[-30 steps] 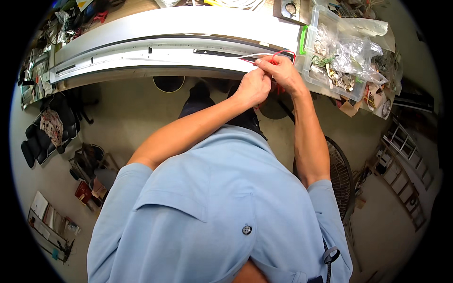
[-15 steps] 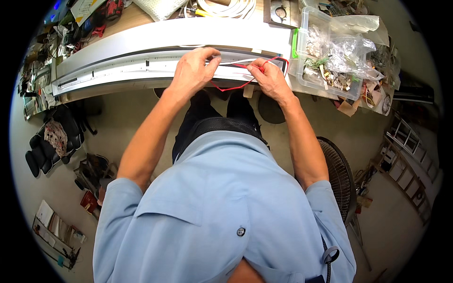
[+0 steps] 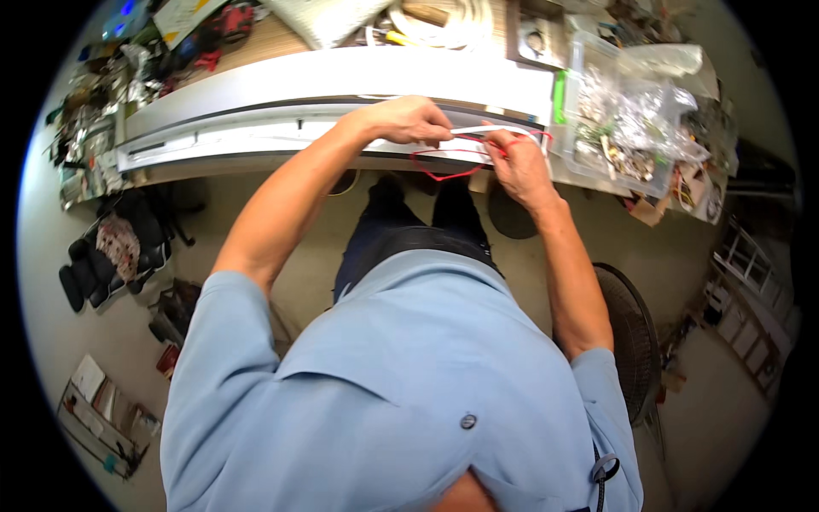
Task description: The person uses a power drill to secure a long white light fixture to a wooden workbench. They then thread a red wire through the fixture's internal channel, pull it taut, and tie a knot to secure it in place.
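Over the long, narrow white panel with dark edges (image 3: 247, 139), my two hands work close together. A white flat strip, perhaps a sleeve or cable (image 3: 472, 130), runs between them. My left hand (image 3: 413, 120) is closed, with thumb and fingers pinched on the strip's left end. My right hand (image 3: 520, 167) is closed too, gripping a thin red wire (image 3: 450, 176). That wire loops out on both sides of the right fingers and hangs over the panel's near edge. Whether the strip also lies between the right fingertips is hard to see.
Right of the panel stands a clear plastic box (image 3: 618, 175) with a green clip, full of scraps and bags. Behind lie a coil of white cable (image 3: 469, 30) and a bubble-wrap pouch (image 3: 324, 19). A fan (image 3: 627, 341) stands to my right, a black chair (image 3: 107, 256) to my left.
My left hand has moved right along the panel and now draws the white strip taut toward the right hand. The red wire has shifted with the right hand. The whole view has turned slightly.
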### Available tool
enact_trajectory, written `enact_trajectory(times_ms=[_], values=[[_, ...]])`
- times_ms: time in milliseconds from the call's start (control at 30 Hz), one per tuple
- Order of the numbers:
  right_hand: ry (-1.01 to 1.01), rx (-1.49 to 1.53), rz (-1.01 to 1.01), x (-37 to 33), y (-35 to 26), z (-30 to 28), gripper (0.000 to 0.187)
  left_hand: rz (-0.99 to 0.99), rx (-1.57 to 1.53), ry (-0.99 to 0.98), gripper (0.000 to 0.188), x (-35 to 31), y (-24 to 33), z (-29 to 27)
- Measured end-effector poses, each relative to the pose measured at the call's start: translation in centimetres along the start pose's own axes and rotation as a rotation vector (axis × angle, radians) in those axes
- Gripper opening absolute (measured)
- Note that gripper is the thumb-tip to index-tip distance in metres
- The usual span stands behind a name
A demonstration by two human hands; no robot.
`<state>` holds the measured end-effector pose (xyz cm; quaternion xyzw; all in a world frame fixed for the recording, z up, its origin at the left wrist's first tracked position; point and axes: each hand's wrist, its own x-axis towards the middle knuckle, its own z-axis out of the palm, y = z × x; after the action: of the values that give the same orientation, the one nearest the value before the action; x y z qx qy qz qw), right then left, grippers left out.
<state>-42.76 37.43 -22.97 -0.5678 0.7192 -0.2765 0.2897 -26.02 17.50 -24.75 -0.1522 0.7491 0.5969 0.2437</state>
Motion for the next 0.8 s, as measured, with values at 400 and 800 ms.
enact_trajectory(times_ms=[400, 800], values=[[0.327, -0.233, 0.095, -2.6, 2.1, -2.9, 0.006, 0.054, 0.162, 0.205, 0.031, -0.1, -0.2, -0.3], [0.803, -0.357, 0.528, -7.9, 7.8, -8.5, 0.020, 0.082, 0.376, 0.332, 0.031, -0.2, 0.7, 0.4]])
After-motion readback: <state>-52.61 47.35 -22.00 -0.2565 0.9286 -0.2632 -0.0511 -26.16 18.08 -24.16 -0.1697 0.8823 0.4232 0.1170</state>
